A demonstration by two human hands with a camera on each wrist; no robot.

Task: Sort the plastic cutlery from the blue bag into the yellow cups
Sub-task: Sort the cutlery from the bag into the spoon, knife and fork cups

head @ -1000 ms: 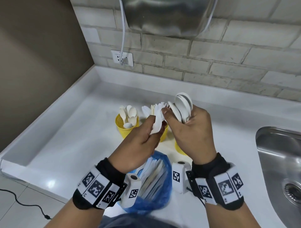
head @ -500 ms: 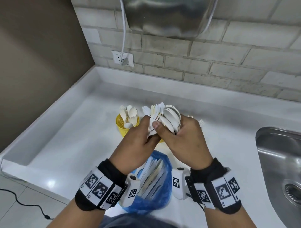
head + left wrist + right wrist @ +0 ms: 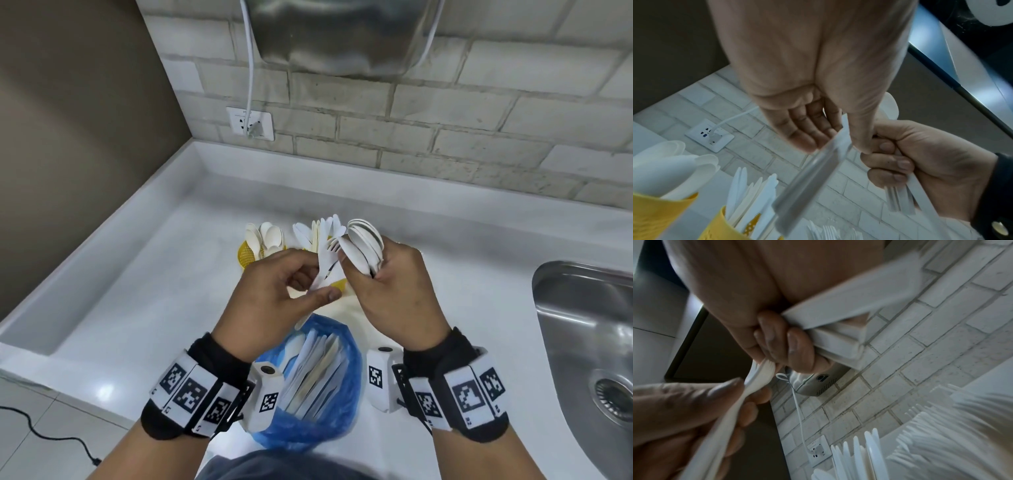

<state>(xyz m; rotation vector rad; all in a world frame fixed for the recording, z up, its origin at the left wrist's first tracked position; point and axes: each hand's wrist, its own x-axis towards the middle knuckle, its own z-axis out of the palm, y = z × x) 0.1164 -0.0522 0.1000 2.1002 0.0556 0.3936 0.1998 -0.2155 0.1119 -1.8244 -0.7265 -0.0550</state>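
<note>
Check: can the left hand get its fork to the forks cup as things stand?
Probably, but not straight. The left hand pinches a fork; the right hand with its spoon bundle sits between it and the forks cup, hidden in the head view.

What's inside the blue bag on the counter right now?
The blue bag lies open between the wrists, holding a loose stack of white plastic cutlery, mostly flat handles. Which kinds they are, and anything lower in the bag, cannot be made out; the left wrist camera covers one edge.

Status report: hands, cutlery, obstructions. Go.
Left hand pinches a fork. Right hand grips spoon bundle. Blue bag holds more cutlery. Nothing blocking the yellow cups.
</note>
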